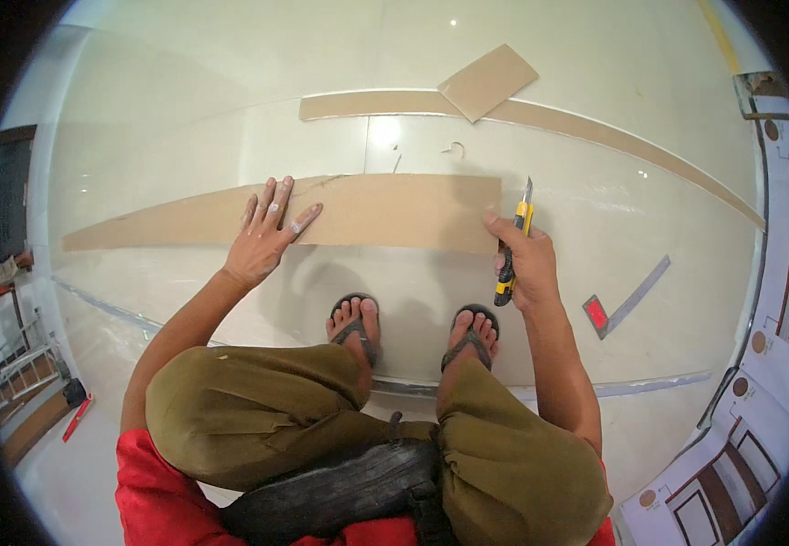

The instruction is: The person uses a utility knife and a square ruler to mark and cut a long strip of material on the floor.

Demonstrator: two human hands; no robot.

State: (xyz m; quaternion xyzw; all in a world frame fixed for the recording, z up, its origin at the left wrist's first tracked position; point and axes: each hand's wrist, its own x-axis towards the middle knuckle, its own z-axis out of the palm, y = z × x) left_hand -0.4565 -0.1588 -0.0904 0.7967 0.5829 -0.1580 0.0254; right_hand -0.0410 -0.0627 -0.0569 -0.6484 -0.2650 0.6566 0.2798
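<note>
Head view: the left hand (264, 246) lies spread on a tan board (403, 211) stretching from the frame's left side to just past centre; the right hand (534, 264) clasps a yellow-and-black utility knife (523, 217) beside the board's right end. A metal square (633, 298) lies at right.
</note>
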